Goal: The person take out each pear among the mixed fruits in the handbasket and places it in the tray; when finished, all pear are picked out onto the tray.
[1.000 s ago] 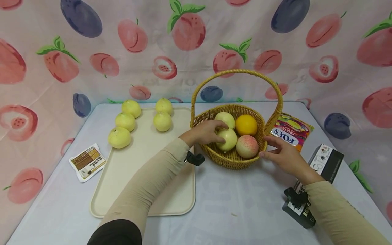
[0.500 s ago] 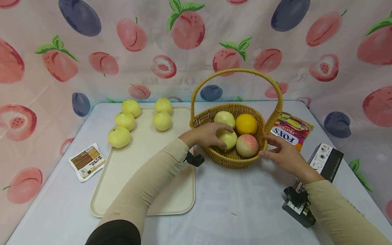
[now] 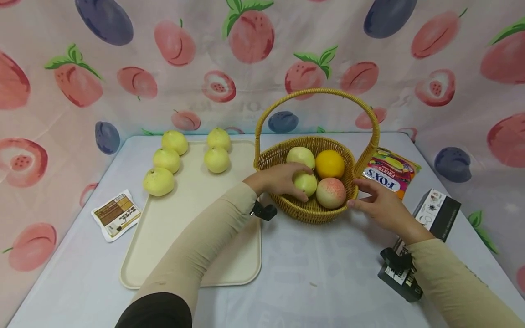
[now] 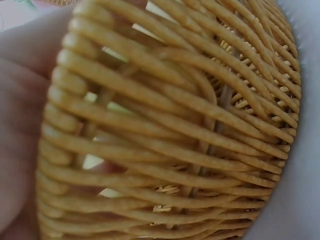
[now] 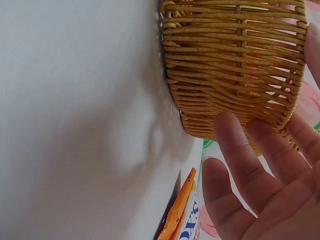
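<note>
A yellow wicker basket [image 3: 316, 214] with a tall arched handle stands right of the tray. In it lie two pale green round fruits, an orange [image 3: 330, 164] and a peach [image 3: 331, 193]. My left hand [image 3: 283, 180] reaches over the rim and grips the nearer green fruit [image 3: 306, 184], thumb in front and fingers behind; the farther green fruit [image 3: 301, 156] lies beside it. In the left wrist view, basket weave hides most of the grasp. My right hand [image 3: 381, 206] touches the basket's right side near the handle base, its fingers [image 5: 245, 165] fairly straight against the outside.
A cream tray [image 3: 197, 255] lies on the left, with several pale green fruits [image 3: 158, 181] along its left edge and far end. Left of it is a small white-and-brown packet [image 3: 116, 215]. A Fox's candy bag [image 3: 391, 172] and a black-and-white box [image 3: 434, 214] lie right.
My left hand has shifted slightly, its thumb and fingers now farther round the nearer green fruit in the basket. The right hand stays at the basket's side.
</note>
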{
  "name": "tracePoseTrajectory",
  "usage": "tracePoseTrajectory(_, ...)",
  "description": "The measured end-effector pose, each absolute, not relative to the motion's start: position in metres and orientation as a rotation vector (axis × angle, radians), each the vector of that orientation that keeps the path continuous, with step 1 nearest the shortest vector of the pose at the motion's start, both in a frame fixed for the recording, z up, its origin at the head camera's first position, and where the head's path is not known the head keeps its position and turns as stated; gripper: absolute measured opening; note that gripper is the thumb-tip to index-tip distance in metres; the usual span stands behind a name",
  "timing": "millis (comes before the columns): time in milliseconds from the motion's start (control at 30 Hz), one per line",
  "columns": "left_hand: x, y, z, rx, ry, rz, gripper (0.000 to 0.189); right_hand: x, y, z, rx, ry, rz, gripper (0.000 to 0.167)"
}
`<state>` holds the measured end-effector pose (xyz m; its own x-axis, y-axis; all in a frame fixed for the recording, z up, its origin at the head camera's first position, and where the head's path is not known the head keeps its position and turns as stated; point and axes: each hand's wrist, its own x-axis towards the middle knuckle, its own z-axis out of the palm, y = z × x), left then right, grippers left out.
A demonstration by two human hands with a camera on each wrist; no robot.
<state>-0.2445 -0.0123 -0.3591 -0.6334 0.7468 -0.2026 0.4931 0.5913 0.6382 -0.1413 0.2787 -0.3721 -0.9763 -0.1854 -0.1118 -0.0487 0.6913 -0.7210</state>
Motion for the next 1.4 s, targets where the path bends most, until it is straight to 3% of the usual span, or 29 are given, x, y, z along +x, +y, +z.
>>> tracePoseTrajectory(200, -0.245, -0.008, -0.356, 0.925, 2.372, 0.771, 0.078, -0.142, 0.279, -0.37, -0.198, 2.727, -1.149, 0.079)
tracePoseTrajectory(500, -0.243, -0.007, -0.358, 0.851, 2.419, 0.811, 0.068, -0.141, 0.28, -0.37, -0.185, 2.733, -1.135, 0.08)
tracePoseTrajectory(1400, -0.238, -0.027, -0.353, 0.884, 2.36, 1.203, 0.062, -0.139, 0.278, -0.372, -0.181, 2.725, -1.154, 0.081)
